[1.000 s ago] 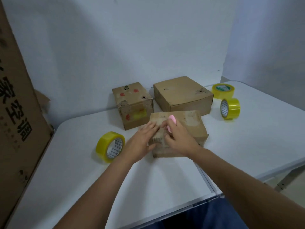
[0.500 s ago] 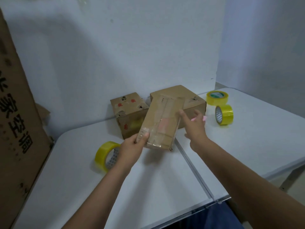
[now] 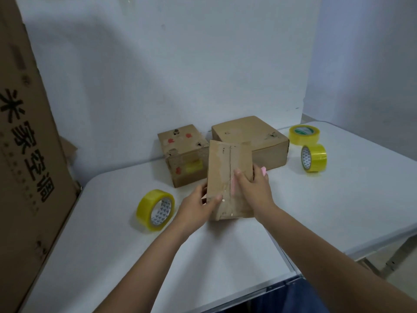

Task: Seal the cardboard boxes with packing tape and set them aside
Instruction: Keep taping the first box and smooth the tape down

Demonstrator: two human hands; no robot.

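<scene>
A small cardboard box (image 3: 225, 168) stands on end on the white table (image 3: 225, 256), its face crossed by clear tape along the middle seam. My left hand (image 3: 196, 206) grips its lower left edge, thumb on the front face. My right hand (image 3: 257, 190) grips the right side, thumb across the front, with a small pink tool (image 3: 263, 171) tucked in the same hand. A yellow tape roll (image 3: 155, 210) stands on edge just left of my left hand.
Behind the held box sit a cube-shaped box with red spots (image 3: 182, 154) and a wider flat box (image 3: 250, 134). Two more yellow tape rolls (image 3: 304, 134) (image 3: 314, 158) lie at the right. A tall cardboard sheet (image 3: 27, 154) leans at the left. The table's front edge runs near my body.
The box lay flat under both hands, was lifted and tilted by my left hand, and now stands on end. My right hand has come back onto its right side.
</scene>
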